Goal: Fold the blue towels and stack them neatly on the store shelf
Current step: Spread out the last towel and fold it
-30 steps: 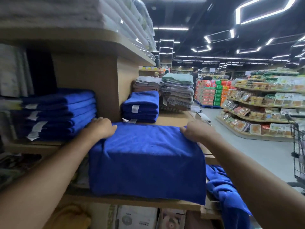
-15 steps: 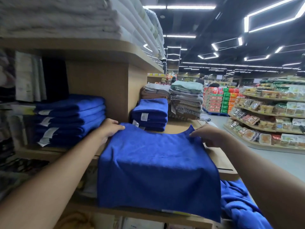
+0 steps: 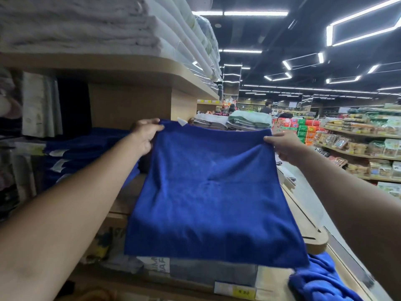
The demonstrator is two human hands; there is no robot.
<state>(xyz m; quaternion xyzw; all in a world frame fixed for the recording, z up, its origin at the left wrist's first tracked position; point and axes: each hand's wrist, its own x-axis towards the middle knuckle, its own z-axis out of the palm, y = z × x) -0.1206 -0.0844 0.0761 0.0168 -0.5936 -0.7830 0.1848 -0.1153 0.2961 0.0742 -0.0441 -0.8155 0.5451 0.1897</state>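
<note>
The left hand (image 3: 145,135) grips the upper left corner of the blue towel (image 3: 212,192), with its fingers curled over the top edge. The right hand (image 3: 286,146) pinches the upper right corner, thumb on the near face. The towel is held up by its top edge and spans the gap between both hands. Its lower part covers the front edge of the shelf (image 3: 130,198); whether it rests on that edge cannot be told. Creases run from the right-hand corner toward the middle of the towel. A white tag (image 3: 181,121) protrudes at the top edge, just beside the left hand.

A stack of folded blue towels (image 3: 86,146) sits at the left end of the shelf, behind the left forearm. A loose blue towel (image 3: 321,279) lies crumpled below the right front corner of the shelf. Folded grey and green towels (image 3: 249,120) occupy the far end. White towels (image 3: 86,25) fill the upper shelf (image 3: 130,68). Grocery racks (image 3: 358,146) stand across the aisle on the right.
</note>
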